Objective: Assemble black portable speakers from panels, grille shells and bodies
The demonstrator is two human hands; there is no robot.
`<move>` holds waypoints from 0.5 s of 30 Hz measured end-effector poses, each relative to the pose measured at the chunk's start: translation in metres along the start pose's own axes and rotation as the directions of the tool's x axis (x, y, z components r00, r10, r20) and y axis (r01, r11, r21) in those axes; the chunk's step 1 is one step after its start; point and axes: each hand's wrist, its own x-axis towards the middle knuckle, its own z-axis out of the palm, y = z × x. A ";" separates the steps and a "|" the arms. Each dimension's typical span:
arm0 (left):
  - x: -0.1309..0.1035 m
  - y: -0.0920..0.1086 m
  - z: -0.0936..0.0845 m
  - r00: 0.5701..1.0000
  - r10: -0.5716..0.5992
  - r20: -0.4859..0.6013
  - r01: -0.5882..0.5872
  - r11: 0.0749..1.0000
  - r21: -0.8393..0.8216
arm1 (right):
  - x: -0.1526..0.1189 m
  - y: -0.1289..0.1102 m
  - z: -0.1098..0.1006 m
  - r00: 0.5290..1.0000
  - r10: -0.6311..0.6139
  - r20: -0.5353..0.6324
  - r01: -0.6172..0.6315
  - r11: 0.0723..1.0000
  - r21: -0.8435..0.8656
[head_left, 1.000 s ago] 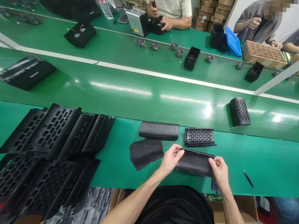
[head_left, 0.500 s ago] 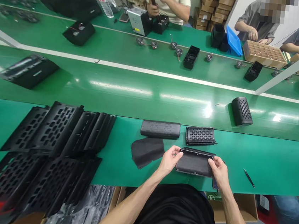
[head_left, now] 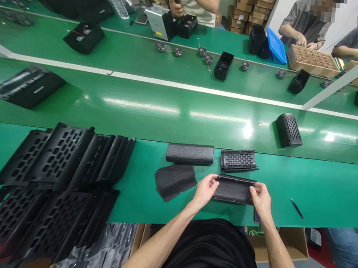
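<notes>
1. At nine o'clock from my piece, stacked black grilles [head_left: 62, 168] crowd the table [head_left: 140, 202].
2. At ten, on the far side, a black box [head_left: 85, 39] holds two round parts with a red wire.
3. At eight, below the table's edge, lie pieces in clear plastic [head_left: 109, 246].
4. Black sheets [head_left: 174, 181] lie at nine, just beside my wrist; a rounded black cover [head_left: 189, 154] sits at ten.
5. My left hand [head_left: 205, 190] pinches the left end of the black panel [head_left: 235, 191], thumb on top.
6. The panel spans between my hands, hollow side towards me; a slotted shell [head_left: 239, 160] lies at twelve, just beyond.
7. My right hand [head_left: 261, 199] pinches the right end likewise; a dark flat object [head_left: 257, 216] shows partly below it, at five.
8. At one stands a slotted casing [head_left: 289, 130]; farther off, a cardboard tray [head_left: 313, 63] holds small parts in cells.
9. A pen [head_left: 297, 209] lies at three.
</notes>
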 end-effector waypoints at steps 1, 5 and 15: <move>-0.001 0.000 0.000 1.000 0.002 -0.015 -0.001 1.000 0.018 | -0.001 0.001 0.001 1.000 -0.005 0.001 0.005 1.000 -0.018; -0.002 0.000 -0.002 0.998 0.004 -0.057 0.001 0.997 0.080 | -0.005 0.004 0.005 1.000 -0.012 0.019 0.012 1.000 -0.016; -0.010 -0.001 -0.021 0.995 -0.051 -0.086 0.059 0.994 0.088 | 0.002 0.056 -0.043 0.992 0.026 -0.127 -0.029 0.999 -0.027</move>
